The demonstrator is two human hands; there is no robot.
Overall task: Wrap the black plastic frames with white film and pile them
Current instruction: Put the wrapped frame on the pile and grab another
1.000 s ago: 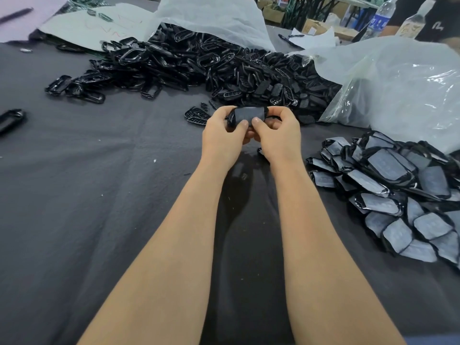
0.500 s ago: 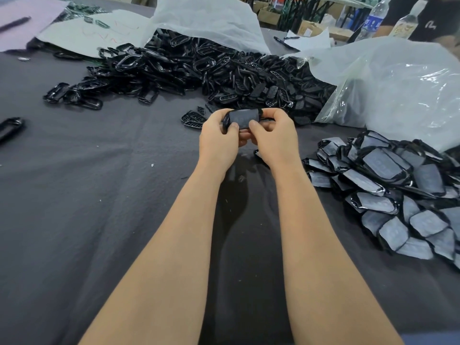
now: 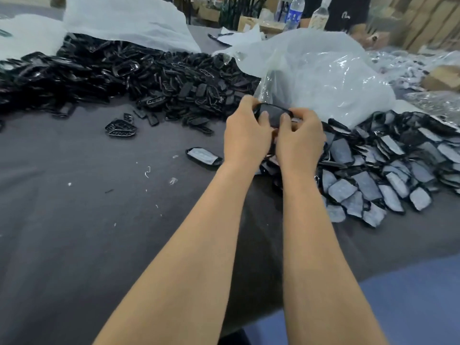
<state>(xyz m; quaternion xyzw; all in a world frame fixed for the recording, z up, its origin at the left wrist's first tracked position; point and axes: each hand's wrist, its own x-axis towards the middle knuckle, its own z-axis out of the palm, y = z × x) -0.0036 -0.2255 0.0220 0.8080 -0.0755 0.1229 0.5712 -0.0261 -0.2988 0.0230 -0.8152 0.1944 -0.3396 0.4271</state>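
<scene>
Left hand (image 3: 245, 138) and right hand (image 3: 298, 141) shifted frame (image 3: 272, 116) toward wrapped pile (image 3: 368, 180), before bag (image 3: 323, 70).

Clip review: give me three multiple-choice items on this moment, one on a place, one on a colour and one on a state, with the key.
1. Where does the pile of film-wrapped frames lie?
A. on the person's right side
B. at the person's far left
C. inside a cardboard box

2. What colour is the cloth under the hands?
A. bright red
B. dark grey
C. yellow

3. How is the frame in the middle held?
A. it lies untouched on the cloth
B. one hand alone holds it
C. the left hand and the right hand both grip it

Key: 1 A, the pile spreads out to the right of the right hand. 2 B, the bare cloth reads dark grey. 3 C, fingers of both hands curl round its ends and it is held off the cloth.
</scene>
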